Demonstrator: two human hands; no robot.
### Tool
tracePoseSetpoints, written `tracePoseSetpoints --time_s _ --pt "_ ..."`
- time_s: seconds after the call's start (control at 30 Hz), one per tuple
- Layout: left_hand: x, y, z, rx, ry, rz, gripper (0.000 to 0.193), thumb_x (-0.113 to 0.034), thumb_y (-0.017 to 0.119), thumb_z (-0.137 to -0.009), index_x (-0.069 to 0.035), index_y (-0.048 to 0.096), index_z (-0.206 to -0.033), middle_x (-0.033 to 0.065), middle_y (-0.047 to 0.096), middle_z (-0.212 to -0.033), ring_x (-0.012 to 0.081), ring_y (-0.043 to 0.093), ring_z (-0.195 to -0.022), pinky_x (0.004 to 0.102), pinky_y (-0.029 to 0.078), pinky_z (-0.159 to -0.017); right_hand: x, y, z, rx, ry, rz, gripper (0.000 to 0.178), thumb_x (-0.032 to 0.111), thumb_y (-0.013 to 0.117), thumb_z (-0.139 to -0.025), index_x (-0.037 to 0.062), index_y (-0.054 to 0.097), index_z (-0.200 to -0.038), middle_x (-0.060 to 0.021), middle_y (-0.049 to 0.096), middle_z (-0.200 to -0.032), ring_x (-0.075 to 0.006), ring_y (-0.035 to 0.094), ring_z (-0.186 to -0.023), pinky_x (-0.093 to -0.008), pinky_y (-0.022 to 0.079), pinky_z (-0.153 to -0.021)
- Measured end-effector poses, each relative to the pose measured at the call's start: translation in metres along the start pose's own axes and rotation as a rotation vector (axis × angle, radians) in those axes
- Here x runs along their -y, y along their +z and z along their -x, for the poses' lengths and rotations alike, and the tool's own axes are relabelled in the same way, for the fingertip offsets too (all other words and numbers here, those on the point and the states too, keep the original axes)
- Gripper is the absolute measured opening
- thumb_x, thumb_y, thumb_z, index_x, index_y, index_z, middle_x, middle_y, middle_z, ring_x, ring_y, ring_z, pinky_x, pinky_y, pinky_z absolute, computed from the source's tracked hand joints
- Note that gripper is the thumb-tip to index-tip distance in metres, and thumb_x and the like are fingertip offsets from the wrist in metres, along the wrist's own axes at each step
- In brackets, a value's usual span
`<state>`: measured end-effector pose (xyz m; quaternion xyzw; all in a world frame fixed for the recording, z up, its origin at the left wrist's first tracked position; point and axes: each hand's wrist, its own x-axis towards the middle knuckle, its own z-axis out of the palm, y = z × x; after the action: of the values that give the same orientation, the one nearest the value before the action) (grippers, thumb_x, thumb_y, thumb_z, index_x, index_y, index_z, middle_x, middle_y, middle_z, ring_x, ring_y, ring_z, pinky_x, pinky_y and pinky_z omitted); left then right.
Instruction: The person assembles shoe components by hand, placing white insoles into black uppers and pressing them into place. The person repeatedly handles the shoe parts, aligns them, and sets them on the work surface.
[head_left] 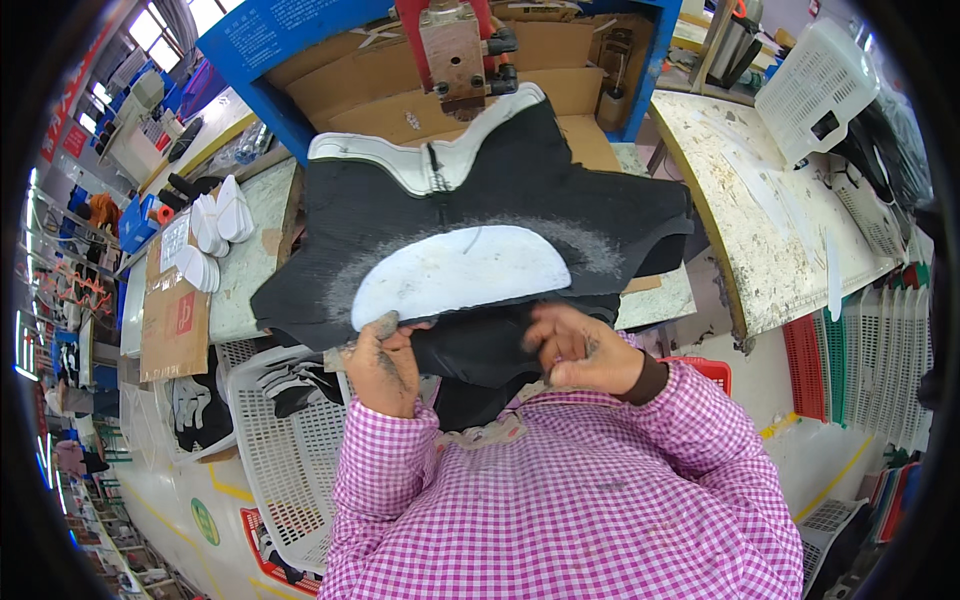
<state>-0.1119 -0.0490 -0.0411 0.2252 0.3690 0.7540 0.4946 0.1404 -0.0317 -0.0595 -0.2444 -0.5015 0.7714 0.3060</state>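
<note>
A flat black shoe upper is spread in front of me, with a white stitched lining along its far edge. On its near part lies a white half-moon stiffener, curved side away from me, with greyish scuffing around it. My left hand is closed on the near edge of the upper, its thumb at the stiffener's left corner. Beside the right end of that edge, my right hand has bent fingers, smeared by motion; whether they touch the material is unclear. More black material hangs below, between my hands.
A blue-framed machine with a red-and-metal head stands just beyond the upper. White insole-shaped pieces and cardboard lie on the left bench. A white basket sits lower left. The right worktable bears a white basket.
</note>
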Motion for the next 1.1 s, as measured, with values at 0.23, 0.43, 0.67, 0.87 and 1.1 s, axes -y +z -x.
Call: tracePoseSetpoints --time_s 0.23,0.43,0.67,0.87,1.1 --pt "0.040 0.015 0.022 0.161 -0.025 -0.192 0.044 0.010 0.061 -0.078 0.002 0.052 -0.120 0.0129 0.057 -0.118 0.0247 0.057 -0.107 0.0352 0.045 -0.095 -0.017 -0.016 -0.035 -0.496 -0.266 -0.403 0.033 0.007 0.062 -0.088 0.0038 0.054 -0.120 -0.0095 0.062 -0.115 -0.0212 0.059 -0.105 -0.0357 0.048 -0.091" --pt "0.034 0.009 0.020 0.430 0.102 -0.742 0.040 0.000 0.063 -0.082 0.005 0.053 -0.120 0.0161 0.056 -0.122 0.0263 0.056 -0.109 0.0352 0.043 -0.095 -0.021 -0.013 -0.040 -0.765 -0.268 -0.170 0.033 0.008 0.065 -0.087 0.0012 0.055 -0.118 -0.0100 0.062 -0.112 -0.0206 0.061 -0.101 -0.0328 0.050 -0.087" --pt "0.061 0.041 0.047 0.442 0.658 -0.983 0.058 0.001 0.062 -0.076 0.008 0.042 -0.131 0.0245 0.057 -0.117 0.0360 0.063 -0.099 0.0348 0.051 -0.085 -0.040 0.011 -0.057 -0.600 -0.612 0.767 0.038 0.001 0.057 -0.086 -0.0035 0.053 -0.124 -0.0217 0.058 -0.120 -0.0321 0.059 -0.109 -0.0345 0.046 -0.090" --pt "0.057 0.019 0.029 0.613 0.580 -1.017 0.041 0.001 0.065 -0.079 0.007 0.053 -0.118 0.0158 0.063 -0.104 0.0231 0.064 -0.090 0.0303 0.050 -0.079 -0.033 -0.014 -0.052 -0.745 -0.496 0.529 0.032 0.007 0.064 -0.085 -0.0029 0.058 -0.114 -0.0132 0.064 -0.105 -0.0234 0.062 -0.094 -0.0312 0.048 -0.085" --pt "0.047 0.009 0.030 0.225 -0.302 -0.417 0.015 -0.007 0.063 -0.084 0.004 0.064 -0.094 0.0097 0.064 -0.101 0.0209 0.061 -0.090 0.0312 0.048 -0.086 -0.032 -0.022 -0.039 -0.601 -0.244 -0.168 0.032 0.013 0.065 -0.087 0.0008 0.057 -0.114 -0.0090 0.062 -0.107 -0.0189 0.062 -0.094 -0.0301 0.053 -0.077"
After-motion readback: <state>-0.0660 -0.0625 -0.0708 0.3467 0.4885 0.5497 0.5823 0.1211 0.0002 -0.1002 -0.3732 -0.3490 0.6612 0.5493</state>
